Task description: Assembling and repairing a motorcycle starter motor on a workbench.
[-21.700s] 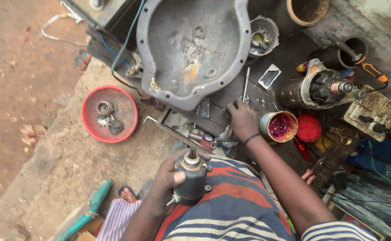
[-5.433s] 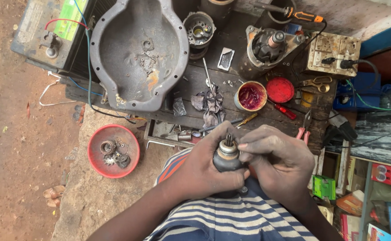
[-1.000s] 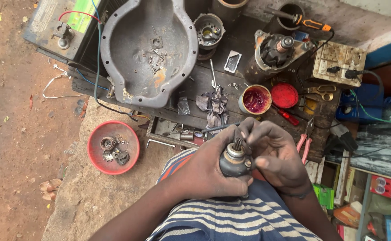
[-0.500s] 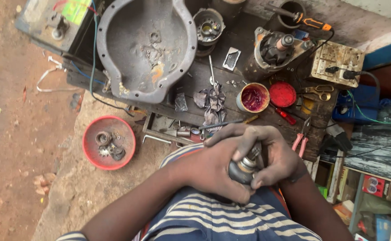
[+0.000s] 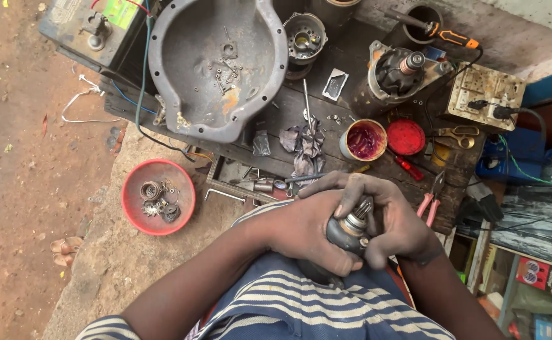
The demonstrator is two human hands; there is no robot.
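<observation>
Both my hands close around a dark metal starter motor part held over my lap. My left hand wraps its body from the left. My right hand covers it from the right and above, fingers curled by the small toothed pinion that sticks up at its top. The lower end of the part is hidden against my striped shirt.
A dark workbench ahead holds a large grey metal housing with loose screws, a starter motor, an open tin of red grease with its red lid, rags and pliers. A red bowl of small parts sits at left, a battery behind.
My hands have stayed closed on the part, shifting it slightly right and lower; my right fingers now curl closer over the pinion. The view has shifted a little.
</observation>
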